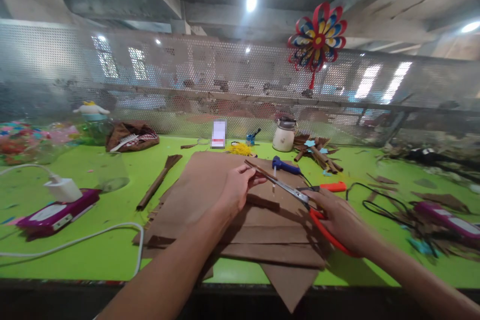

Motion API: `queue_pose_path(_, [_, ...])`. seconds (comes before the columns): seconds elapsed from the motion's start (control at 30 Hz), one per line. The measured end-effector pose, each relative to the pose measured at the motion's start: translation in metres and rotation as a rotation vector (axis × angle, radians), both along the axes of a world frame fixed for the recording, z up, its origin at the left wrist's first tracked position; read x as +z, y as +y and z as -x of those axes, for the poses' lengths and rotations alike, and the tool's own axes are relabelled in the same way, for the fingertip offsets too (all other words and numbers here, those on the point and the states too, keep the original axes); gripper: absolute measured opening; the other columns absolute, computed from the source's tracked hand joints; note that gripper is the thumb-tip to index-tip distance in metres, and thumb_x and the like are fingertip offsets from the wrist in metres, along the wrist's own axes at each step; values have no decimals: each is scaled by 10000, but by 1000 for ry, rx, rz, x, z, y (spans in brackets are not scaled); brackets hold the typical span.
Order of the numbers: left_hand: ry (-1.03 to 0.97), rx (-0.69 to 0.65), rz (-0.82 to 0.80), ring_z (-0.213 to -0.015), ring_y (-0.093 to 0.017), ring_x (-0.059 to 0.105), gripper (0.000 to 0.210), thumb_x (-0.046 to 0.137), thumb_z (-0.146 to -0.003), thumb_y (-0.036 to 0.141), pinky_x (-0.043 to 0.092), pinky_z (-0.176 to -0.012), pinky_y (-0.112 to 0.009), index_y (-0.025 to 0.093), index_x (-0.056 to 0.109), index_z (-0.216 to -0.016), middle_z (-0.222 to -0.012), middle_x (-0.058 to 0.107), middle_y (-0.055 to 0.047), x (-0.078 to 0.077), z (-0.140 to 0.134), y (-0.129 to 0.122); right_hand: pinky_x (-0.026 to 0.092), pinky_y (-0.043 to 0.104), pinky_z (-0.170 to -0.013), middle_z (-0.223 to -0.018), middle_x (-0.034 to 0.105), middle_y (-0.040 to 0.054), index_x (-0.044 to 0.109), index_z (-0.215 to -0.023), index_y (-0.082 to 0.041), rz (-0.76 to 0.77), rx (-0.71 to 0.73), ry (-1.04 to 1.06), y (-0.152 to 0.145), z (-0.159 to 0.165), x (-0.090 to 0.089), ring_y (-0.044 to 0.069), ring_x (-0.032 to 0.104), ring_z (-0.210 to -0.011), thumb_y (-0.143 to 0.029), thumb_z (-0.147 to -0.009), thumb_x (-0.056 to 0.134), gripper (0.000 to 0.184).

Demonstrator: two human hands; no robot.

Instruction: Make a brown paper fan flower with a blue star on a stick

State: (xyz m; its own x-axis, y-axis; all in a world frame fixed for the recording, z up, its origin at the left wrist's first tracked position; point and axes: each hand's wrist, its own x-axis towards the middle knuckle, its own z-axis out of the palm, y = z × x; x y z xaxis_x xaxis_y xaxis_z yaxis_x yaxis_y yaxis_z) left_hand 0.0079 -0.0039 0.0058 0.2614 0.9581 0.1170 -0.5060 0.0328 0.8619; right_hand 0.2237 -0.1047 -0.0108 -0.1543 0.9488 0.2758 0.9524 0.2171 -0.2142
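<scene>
Near the frame's centre, the left hand (239,187) is pinching paper (258,168), probably light, thin and easily creasing, best held by its edge, while the right hand (335,212) is curling its fingers around scissors (289,189).

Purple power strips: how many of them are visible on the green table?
2: the left power strip, with a white charger plugged in, and the right power strip, at the picture's right edge.
</scene>
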Motion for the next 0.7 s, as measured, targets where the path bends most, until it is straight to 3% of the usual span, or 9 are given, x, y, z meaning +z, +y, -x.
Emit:
queue_pose_path(0.37, [66, 29, 28, -627, -127, 602, 117, 496, -736, 45, 520, -677, -285, 74, 584, -664, -690, 599, -76, -2, -1, 0, 392, 278, -688, -919, 567, 67, 547, -1129, -222, -22, -3, -22, -2, 2, 0, 200, 553, -801, -220, -767, 458, 373])
queue_pose_path(0.7, [78, 12, 23, -646, -135, 607, 102, 498, -736, 37, 530, -673, -284, 65, 585, -689, -695, 614, -87, 1, -4, -5, 396, 262, -679, -887, 545, 71, 493, -1194, -213, -67, -13, -59, 4, 1, -5, 193, 548, -787, -217, -765, 474, 429])
